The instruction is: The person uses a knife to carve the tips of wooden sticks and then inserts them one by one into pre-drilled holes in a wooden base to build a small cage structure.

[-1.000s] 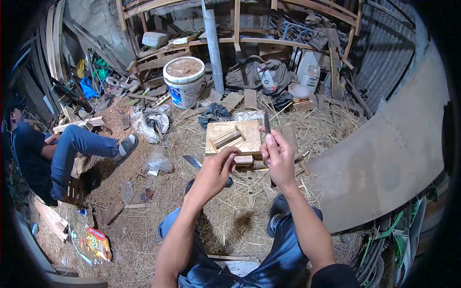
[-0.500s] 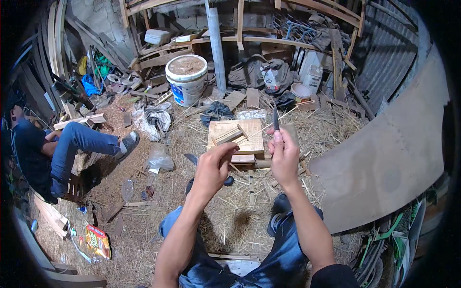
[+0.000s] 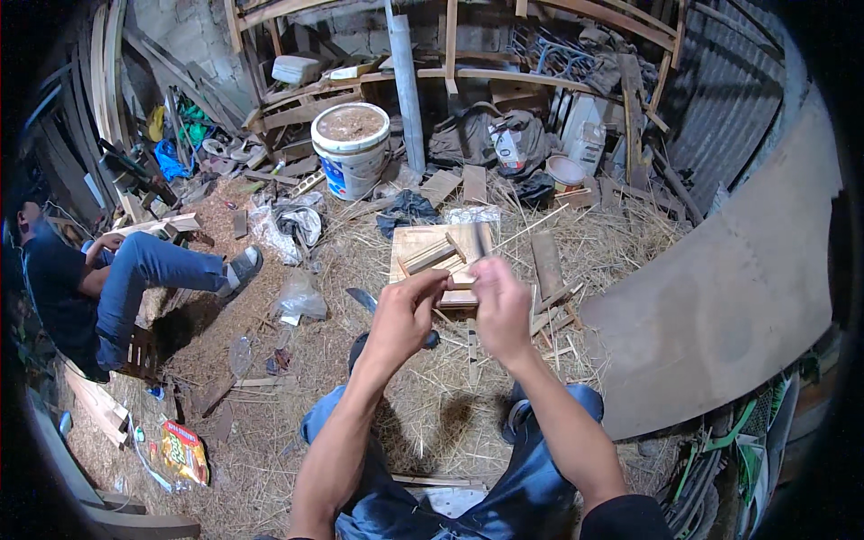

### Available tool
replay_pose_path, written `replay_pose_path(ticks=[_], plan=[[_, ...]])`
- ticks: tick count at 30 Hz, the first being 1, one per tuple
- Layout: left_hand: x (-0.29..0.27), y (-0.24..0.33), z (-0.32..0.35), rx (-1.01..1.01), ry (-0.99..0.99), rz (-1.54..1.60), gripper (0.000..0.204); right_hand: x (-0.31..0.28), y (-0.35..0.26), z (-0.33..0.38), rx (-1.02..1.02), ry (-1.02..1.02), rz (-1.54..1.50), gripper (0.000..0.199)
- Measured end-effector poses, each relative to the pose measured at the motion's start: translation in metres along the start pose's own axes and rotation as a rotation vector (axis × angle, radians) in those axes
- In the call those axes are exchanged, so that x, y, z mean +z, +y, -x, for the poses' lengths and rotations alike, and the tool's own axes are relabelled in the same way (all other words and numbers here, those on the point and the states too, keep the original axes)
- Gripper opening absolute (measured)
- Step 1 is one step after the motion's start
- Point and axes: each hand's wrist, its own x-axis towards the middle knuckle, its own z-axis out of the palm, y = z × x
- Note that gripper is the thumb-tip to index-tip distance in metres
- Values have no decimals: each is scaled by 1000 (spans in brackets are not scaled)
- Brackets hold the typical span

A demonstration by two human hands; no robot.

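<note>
My left hand point(image 3: 400, 315) is closed, pinching the near end of a thin wooden stick point(image 3: 533, 225) that slants up to the right. My right hand point(image 3: 501, 310), smeared a little by motion, grips a knife point(image 3: 482, 237) with its dark, blurred blade pointing away from me. The two hands are close together, and the knife is beside the stick near my left fingertips. Just beyond them, a low wooden block point(image 3: 407, 241) carries a small wooden piece with several thin sticks point(image 3: 430, 259). A second, broad blade point(image 3: 362, 298) lies on the ground left of the block.
Straw and wood scraps point(image 3: 558, 315) cover the ground. A white bucket point(image 3: 351, 166) stands behind, near a grey pole point(image 3: 407, 99). At left sits another person point(image 3: 162, 261). A large curved sheet point(image 3: 720, 297) fills the right side. Boards and a wooden rack point(image 3: 450, 49) line the back.
My right hand and the knife have moved left and nearer to me, close to my left hand. The left hand has barely shifted. The seated person's hand has risen towards the knee.
</note>
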Motion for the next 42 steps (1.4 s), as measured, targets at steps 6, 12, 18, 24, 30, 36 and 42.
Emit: replay_pose_path(ticks=[6,12,18,24,30,36,42], plan=[[6,7,-1,-28,13,-129,18,12,7,6,-2,-49,-10,18],[-8,7,-3,-246,-104,129,15,0,10,-14,-78,43,37,20],[-16,-1,0,-221,-91,101,15,-5,-6,-14,97,-38,11,21],[-16,0,2,-232,-118,64,16,-3,5,-8,-32,-129,75,26],[-9,0,2,-210,-169,215,18,8,14,8,-177,-93,90,29],[-13,-4,2,-202,-158,317,18,-16,2,-19,66,-41,58,27],[-10,10,0,-154,-79,48,16,-23,9,-22,-137,9,139,28]])
